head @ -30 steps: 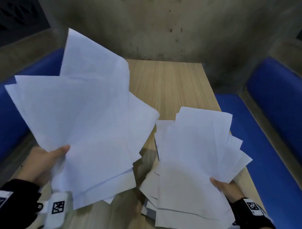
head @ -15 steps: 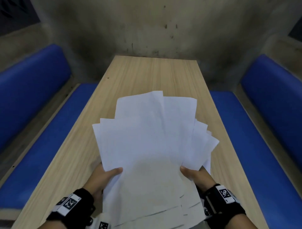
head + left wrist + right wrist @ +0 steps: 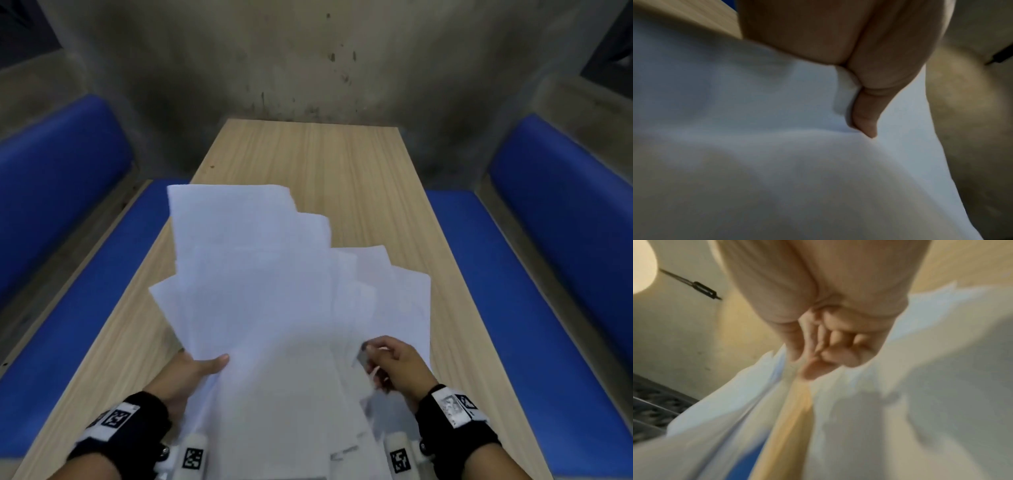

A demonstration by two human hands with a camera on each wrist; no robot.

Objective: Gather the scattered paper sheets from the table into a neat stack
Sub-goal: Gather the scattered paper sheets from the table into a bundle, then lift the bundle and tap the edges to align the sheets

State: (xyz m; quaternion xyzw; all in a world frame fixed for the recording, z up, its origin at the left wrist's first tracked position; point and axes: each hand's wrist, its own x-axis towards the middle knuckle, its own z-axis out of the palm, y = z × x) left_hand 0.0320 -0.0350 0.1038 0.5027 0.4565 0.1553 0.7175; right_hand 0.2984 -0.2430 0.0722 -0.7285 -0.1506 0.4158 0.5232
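Several white paper sheets (image 3: 267, 301) form one loose, fanned bundle above the near half of the wooden table (image 3: 308, 154), their far corners staggered. My left hand (image 3: 212, 365) grips the bundle's left edge with the thumb on top and the fingers hidden underneath. The left wrist view shows that thumb (image 3: 865, 116) pressed into the paper (image 3: 756, 162). At the right side, my right hand (image 3: 371, 356) has curled fingers that pinch an edge of the sheets. In the blurred right wrist view, thumb and fingertips (image 3: 813, 368) meet on the paper (image 3: 920, 402).
Blue padded benches run along the left (image 3: 68, 308) and right (image 3: 531, 308) of the table. A stained concrete wall (image 3: 308, 68) closes off the table's far end. Black wristbands with marker tags sit on both wrists.
Two separate bundles, the left one raised, came together into one over the table. Since then the fan has tilted leftward, and my right hand has shifted onto the right edge with fingers curled.
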